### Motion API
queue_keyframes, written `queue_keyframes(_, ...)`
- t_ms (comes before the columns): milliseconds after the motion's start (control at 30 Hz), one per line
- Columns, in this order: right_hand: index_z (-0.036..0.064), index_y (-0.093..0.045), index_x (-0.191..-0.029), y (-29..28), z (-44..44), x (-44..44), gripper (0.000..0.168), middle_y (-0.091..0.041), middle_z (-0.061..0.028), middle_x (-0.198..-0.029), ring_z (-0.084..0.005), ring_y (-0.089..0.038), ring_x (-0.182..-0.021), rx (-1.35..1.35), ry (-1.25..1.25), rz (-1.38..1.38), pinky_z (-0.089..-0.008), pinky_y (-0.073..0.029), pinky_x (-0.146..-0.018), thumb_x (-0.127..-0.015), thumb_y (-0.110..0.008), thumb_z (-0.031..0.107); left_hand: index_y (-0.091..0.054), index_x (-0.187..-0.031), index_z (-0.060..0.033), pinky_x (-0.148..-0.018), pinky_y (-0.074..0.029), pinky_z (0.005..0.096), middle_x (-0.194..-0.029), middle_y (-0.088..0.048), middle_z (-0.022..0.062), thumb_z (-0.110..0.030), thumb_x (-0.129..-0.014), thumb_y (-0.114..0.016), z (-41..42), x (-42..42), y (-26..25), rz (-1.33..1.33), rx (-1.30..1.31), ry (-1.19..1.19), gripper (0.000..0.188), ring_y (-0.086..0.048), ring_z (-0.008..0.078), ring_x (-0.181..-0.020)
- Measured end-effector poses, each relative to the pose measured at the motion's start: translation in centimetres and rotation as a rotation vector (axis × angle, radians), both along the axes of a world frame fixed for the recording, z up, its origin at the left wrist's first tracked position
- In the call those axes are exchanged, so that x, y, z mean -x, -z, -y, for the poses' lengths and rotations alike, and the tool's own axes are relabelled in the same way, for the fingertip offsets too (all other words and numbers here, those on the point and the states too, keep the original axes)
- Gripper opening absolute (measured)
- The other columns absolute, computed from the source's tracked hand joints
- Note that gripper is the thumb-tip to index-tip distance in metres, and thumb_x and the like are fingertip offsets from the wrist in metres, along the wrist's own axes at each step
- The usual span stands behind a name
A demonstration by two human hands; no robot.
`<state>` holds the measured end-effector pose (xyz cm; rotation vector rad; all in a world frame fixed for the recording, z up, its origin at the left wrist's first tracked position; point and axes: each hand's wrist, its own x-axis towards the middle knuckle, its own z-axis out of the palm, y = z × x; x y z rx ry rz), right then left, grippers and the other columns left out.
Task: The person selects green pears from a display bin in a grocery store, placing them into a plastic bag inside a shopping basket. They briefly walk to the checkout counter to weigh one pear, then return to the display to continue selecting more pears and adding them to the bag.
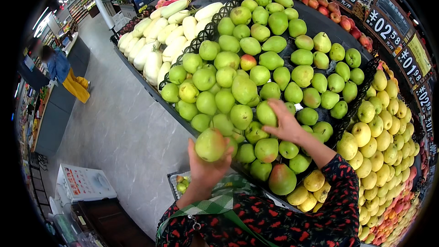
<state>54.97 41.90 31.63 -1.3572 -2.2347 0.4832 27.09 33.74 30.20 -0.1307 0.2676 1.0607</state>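
Observation:
Green pears lie heaped in a black display bin in front of me. My left hand holds up a large green pear with a reddish blush at the bin's near edge, its fingers cupped around the sides. To the right, my right hand has its thumb and fingers around another green pear that rests among the others. A large pear with a red top lies nearer my body, below the right forearm.
Black lattice dividers separate the pears from pale green melons. Yellow pears fill the right side, with apples beyond. A crate of fruit stands low beside the bin. Across the grey aisle, a person is by a counter.

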Motion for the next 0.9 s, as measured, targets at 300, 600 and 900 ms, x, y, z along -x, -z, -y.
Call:
queue_keyframes(300,-0.002,-0.043,-0.127,-3.3,5.4,4.2,0.071,-0.04,-0.0249,-0.133,-0.0444,-0.037,-0.127,-0.232,-0.218,0.128,-0.0457,-0.035,-0.104,-0.072,-0.077,0.027,-0.042,-0.137,-0.0122,-0.077,-0.053,0.0409,-0.125,-0.055,0.0139,-0.065,-0.093,-0.024,0.2,-1.2,0.9,-0.085,-0.036,0.085,0.071,-0.061,0.0305,-0.093)
queue_keyframes(600,-0.007,-0.03,-0.138,-2.7,7.4,6.2,0.091,-0.052,-0.0222,-0.124,-0.0246,-0.053,-0.115,0.483,0.049,-0.356,-0.0354,-0.044,-0.096,-0.072,-0.081,0.029,-0.037,-0.137,-0.0063,-0.092,-0.045,0.0416,-0.131,-0.049,0.0111,-0.05,-0.101,-0.022,1.8,-4.2,2.4,-0.639,-0.329,0.475,0.059,-0.051,0.0245,-0.116)
queue_keyframes(900,-0.005,-0.045,-0.126,-5.9,3.6,-0.8,0.075,-0.055,-0.0232,-0.114,-0.0367,-0.056,-0.106,-0.105,0.387,-0.062,-0.0406,-0.045,-0.093,-0.067,-0.078,0.026,-0.046,-0.128,-0.0023,-0.089,-0.046,0.0324,-0.124,-0.054,0.0093,-0.024,-0.099,-0.046,1.8,-3.3,2.9,-0.963,-0.352,0.412,0.036,-0.056,0.0189,-0.107)
